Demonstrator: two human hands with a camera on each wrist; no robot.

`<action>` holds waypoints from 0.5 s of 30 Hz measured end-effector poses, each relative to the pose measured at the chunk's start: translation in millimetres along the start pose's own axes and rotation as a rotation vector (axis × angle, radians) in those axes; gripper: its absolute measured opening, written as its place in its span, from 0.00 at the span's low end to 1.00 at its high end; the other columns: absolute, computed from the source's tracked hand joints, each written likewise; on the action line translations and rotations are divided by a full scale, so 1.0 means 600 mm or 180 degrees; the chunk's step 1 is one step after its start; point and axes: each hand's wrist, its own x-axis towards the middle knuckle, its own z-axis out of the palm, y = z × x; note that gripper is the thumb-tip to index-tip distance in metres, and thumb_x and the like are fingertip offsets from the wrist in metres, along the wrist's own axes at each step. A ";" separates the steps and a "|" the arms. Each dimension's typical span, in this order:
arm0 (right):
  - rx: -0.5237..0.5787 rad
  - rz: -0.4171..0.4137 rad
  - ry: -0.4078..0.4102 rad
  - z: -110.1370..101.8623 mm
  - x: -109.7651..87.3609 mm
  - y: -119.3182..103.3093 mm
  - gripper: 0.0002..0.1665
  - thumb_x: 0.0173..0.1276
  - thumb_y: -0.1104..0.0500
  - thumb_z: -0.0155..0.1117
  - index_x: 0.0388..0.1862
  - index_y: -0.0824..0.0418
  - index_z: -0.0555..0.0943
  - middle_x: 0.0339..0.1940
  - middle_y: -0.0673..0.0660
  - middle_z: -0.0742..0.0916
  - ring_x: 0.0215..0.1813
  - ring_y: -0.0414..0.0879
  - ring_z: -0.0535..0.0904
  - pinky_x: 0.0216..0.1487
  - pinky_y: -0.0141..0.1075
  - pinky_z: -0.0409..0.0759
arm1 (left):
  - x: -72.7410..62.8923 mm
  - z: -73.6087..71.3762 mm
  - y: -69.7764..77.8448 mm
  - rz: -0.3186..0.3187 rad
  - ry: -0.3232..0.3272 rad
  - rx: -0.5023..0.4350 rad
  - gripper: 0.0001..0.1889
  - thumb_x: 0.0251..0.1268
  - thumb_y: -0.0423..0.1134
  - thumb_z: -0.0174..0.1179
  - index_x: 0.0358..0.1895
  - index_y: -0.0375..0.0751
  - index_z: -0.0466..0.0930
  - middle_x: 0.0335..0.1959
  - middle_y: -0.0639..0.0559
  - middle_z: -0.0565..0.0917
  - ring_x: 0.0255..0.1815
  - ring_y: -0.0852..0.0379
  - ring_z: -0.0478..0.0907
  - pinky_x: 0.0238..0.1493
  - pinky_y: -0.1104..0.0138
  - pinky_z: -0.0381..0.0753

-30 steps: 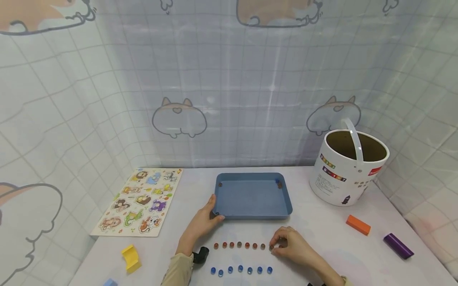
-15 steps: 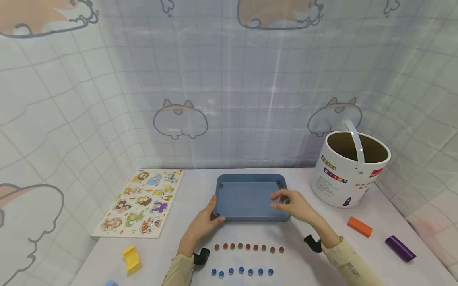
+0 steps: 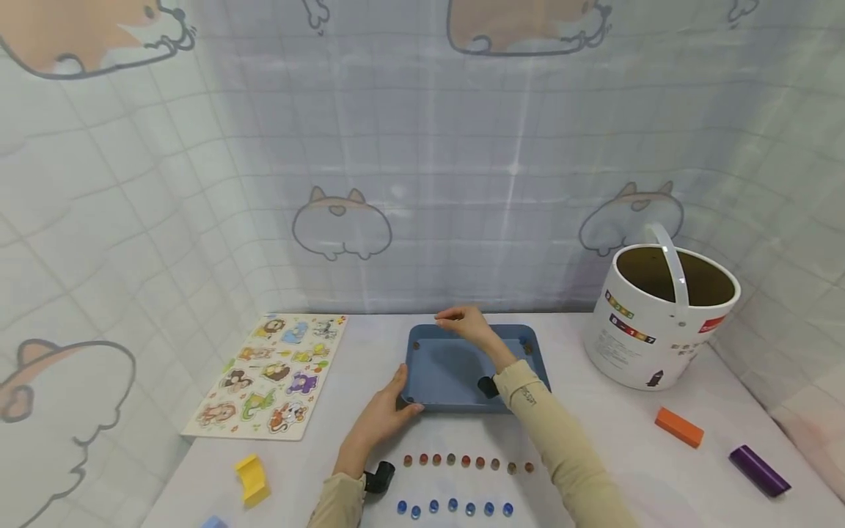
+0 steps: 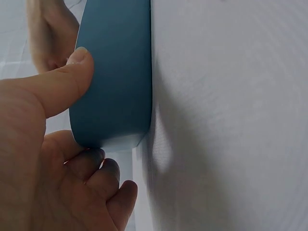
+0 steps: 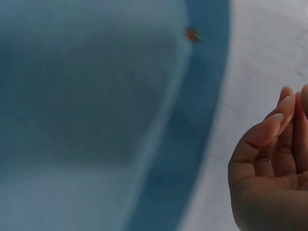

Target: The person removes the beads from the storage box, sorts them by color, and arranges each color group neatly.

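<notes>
My left hand (image 3: 379, 424) grips the near-left corner of the shallow blue tray (image 3: 449, 370). In the left wrist view its thumb (image 4: 77, 79) presses the tray's outer wall, with the other fingers curled round the corner. Above the tray's far edge hovers my right hand (image 3: 467, 325); its fingers are bent loosely and nothing shows between them. A reddish bead (image 5: 192, 34) lies in a tray corner in the right wrist view. Small beads also sit in the far-right corner. In front of the tray runs a row of red-brown beads (image 3: 466, 461), and nearer me a row of blue beads (image 3: 452, 504).
To the left lies an animal puzzle board (image 3: 273, 378), with a yellow arched block (image 3: 252, 480) before it. A white bucket (image 3: 660, 323) with a handle stands at right. Orange block (image 3: 679, 427) and purple block (image 3: 759, 471) lie nearer. A patterned curtain closes the back.
My right hand has left the bead row, where a bead now stands at the right end, and has moved over the tray to its far edge. The left hand keeps its hold.
</notes>
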 end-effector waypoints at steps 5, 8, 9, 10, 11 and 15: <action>0.0024 0.0387 0.0253 0.058 0.029 0.024 0.15 0.67 0.57 0.66 0.50 0.60 0.85 0.49 0.59 0.87 0.46 0.50 0.83 0.49 0.43 0.84 | 0.000 0.001 0.001 -0.0014 -0.0043 -0.0035 0.46 0.65 0.52 0.61 0.76 0.31 0.47 0.77 0.35 0.53 0.77 0.40 0.54 0.75 0.48 0.58; -0.0009 0.0584 0.0401 0.077 0.035 0.032 0.12 0.66 0.58 0.67 0.47 0.59 0.87 0.47 0.58 0.88 0.41 0.45 0.83 0.44 0.37 0.84 | 0.002 0.000 0.001 -0.0023 -0.0067 -0.0049 0.46 0.65 0.53 0.60 0.76 0.31 0.47 0.77 0.35 0.52 0.77 0.40 0.53 0.75 0.49 0.58; -0.0016 0.0624 0.0447 0.082 0.036 0.033 0.12 0.65 0.59 0.68 0.47 0.59 0.87 0.47 0.59 0.88 0.40 0.45 0.83 0.42 0.36 0.84 | 0.002 0.000 0.001 -0.0020 -0.0067 -0.0052 0.46 0.65 0.53 0.60 0.76 0.31 0.47 0.77 0.35 0.52 0.77 0.40 0.53 0.75 0.48 0.58; -0.0015 0.0644 0.0486 0.087 0.037 0.034 0.12 0.65 0.60 0.68 0.47 0.60 0.87 0.46 0.60 0.88 0.39 0.45 0.84 0.40 0.36 0.84 | 0.002 0.000 0.001 -0.0023 -0.0068 -0.0059 0.46 0.65 0.53 0.60 0.76 0.31 0.46 0.77 0.36 0.52 0.77 0.40 0.53 0.75 0.49 0.57; -0.0027 0.0659 0.0518 0.092 0.038 0.034 0.13 0.64 0.60 0.68 0.47 0.61 0.87 0.46 0.60 0.88 0.38 0.45 0.84 0.39 0.35 0.84 | 0.002 -0.001 0.001 -0.0023 -0.0070 -0.0058 0.46 0.65 0.53 0.60 0.76 0.32 0.46 0.77 0.36 0.52 0.77 0.40 0.53 0.75 0.49 0.57; -0.0149 0.0668 0.0538 0.110 0.041 0.038 0.13 0.63 0.61 0.70 0.46 0.62 0.87 0.43 0.61 0.89 0.36 0.46 0.84 0.36 0.33 0.84 | 0.000 0.000 0.000 -0.0040 -0.0052 -0.0043 0.46 0.65 0.53 0.60 0.76 0.32 0.46 0.78 0.37 0.52 0.78 0.41 0.53 0.75 0.49 0.58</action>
